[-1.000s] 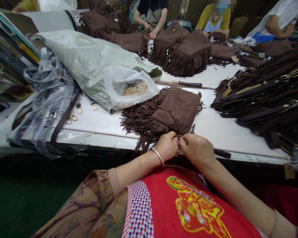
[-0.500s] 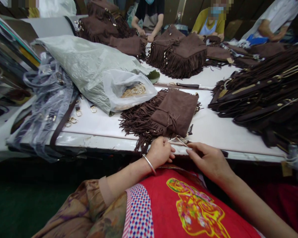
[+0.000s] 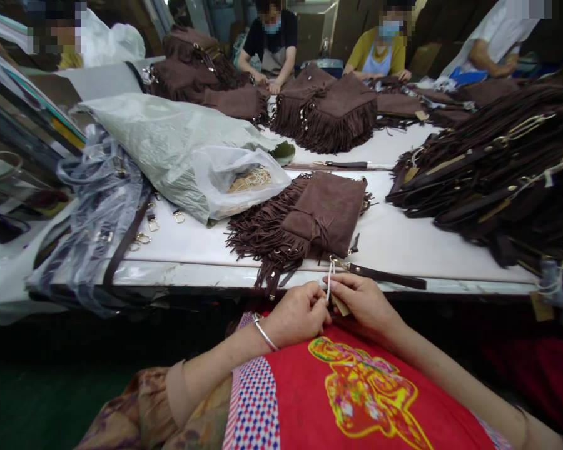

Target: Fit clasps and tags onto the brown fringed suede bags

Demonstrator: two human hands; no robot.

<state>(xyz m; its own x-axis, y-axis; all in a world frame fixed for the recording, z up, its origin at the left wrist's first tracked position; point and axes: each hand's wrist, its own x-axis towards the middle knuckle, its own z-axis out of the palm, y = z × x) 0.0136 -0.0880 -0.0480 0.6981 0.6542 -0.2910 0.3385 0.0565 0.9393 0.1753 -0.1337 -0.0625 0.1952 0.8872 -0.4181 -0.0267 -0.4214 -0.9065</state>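
Note:
A brown fringed bag [image 3: 331, 203] lies at the table's front edge, its fringe spread to the left. From a metal ring at its near corner a white string [image 3: 329, 281] runs down to my hands. My left hand [image 3: 304, 311], with a bangle at the wrist, is closed on the string's lower end. My right hand [image 3: 363, 303] pinches the string just beside it, and a tan tag [image 3: 340, 305] hangs under its fingers. A dark wrist strap [image 3: 394, 277] with a metal clasp lies along the edge behind my right hand.
A clear plastic bag [image 3: 201, 187] with tags and strings sits left of the fringed bag. Wrapped straps [image 3: 98, 206] and metal clasps [image 3: 143, 239] lie farther left. Piled fringed bags [image 3: 492, 169] stand at right, more [image 3: 328, 109] at the back. Several people work across the table.
My hands have come together and lower, toward my body. The string, earlier stretched sideways between them, now runs down from the ring. The tan tag and wrist strap show more. The view has shifted slightly.

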